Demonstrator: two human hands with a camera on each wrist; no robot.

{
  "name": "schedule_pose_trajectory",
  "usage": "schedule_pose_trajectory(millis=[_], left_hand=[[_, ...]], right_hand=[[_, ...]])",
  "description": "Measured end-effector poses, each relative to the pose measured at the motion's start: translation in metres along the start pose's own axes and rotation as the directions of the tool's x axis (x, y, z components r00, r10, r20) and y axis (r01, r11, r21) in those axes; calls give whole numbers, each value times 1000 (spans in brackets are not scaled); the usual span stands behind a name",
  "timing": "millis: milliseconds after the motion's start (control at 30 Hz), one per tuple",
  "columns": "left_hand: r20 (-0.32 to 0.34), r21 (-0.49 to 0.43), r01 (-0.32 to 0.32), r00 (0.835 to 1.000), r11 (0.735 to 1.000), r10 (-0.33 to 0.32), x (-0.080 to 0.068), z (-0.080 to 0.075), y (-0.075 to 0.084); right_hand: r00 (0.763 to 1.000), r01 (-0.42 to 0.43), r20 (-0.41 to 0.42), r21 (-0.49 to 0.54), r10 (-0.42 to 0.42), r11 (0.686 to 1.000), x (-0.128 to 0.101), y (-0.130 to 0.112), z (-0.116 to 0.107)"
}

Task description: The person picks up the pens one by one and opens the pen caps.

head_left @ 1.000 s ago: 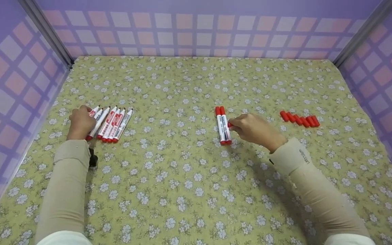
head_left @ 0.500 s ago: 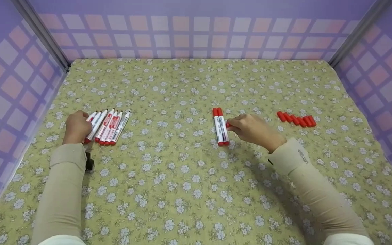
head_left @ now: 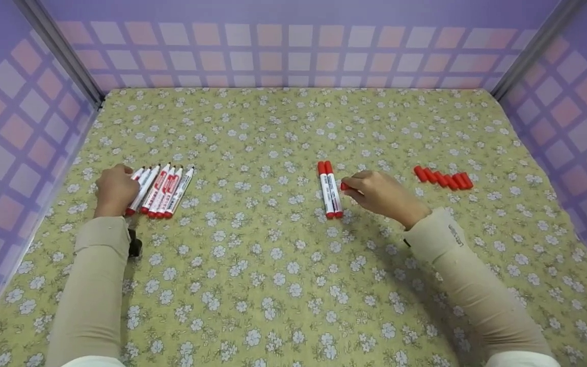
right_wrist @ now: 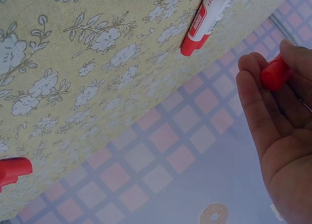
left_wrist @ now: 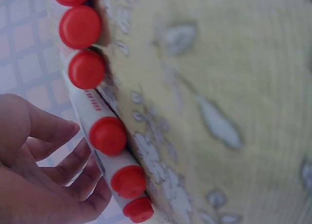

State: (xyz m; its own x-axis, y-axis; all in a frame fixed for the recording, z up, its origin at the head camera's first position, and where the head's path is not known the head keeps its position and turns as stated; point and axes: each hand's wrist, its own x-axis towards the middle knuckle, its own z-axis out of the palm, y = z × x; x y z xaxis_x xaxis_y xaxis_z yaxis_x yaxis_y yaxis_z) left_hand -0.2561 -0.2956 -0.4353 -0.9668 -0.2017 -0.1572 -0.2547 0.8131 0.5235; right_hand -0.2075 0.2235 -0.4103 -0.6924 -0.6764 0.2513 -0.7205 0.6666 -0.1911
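**Right hand pinches a red cap beside two capped markers**

Right hand [head_left: 382,196] holds a loose red cap [head_left: 345,186] between thumb and fingertips; the wrist view shows the cap [right_wrist: 275,72] nipped at the finger ends, the other fingers loosely curled. Left hand [head_left: 115,189] rests curled over the near end of the uncapped marker row [head_left: 163,189], fingers touching the outermost marker [left_wrist: 105,146]; whether it truly grips one, cannot tell.

Floral cloth [head_left: 273,265] underlies all. The capped pair [head_left: 328,189] lies just left of the right fingertips, parallel, touching each other. Spare caps [head_left: 444,179] sit in a short row to that hand's right, well apart from it.

Judgement: to cap well, keep the cap's open end facing the marker tip, align along the axis, press straight until seated.
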Motion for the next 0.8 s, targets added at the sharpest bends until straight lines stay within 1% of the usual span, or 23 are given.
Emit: schedule_pose_trajectory(millis=[67,133,267,367,500,633,700,800], left_hand=[[-17,-11,2,1000,1000,-3,-1,0,3],[-39,-36,-10,999,999,9,-2,0,8],[-101,-85,-74,993,994,66,-5,2,21],[-121,-127,-131,986,983,116,-8,4,33],[-112,-169,-185,980,968,167,-11,12,49],[-102,-204,-221,974,954,204,-14,25,66],[-72,-231,-229,973,946,218,-17,32,74],[-26,-265,-236,971,935,238,-19,43,87]], right_hand=[[1000,-4,-2,0,4,1000,-1,1,0],[1000,-11,-3,-3,11,1000,-2,3,-1],[999,-36,-14,-32,36,999,-5,8,-4],[998,-57,-35,-55,55,997,-9,12,-7],[993,-101,-66,-62,97,993,-14,19,-10],[981,-180,-85,-56,175,982,-20,28,-12],[972,-220,-90,-41,216,975,-23,33,-13],[954,-291,-75,2,291,957,-27,42,-13]])
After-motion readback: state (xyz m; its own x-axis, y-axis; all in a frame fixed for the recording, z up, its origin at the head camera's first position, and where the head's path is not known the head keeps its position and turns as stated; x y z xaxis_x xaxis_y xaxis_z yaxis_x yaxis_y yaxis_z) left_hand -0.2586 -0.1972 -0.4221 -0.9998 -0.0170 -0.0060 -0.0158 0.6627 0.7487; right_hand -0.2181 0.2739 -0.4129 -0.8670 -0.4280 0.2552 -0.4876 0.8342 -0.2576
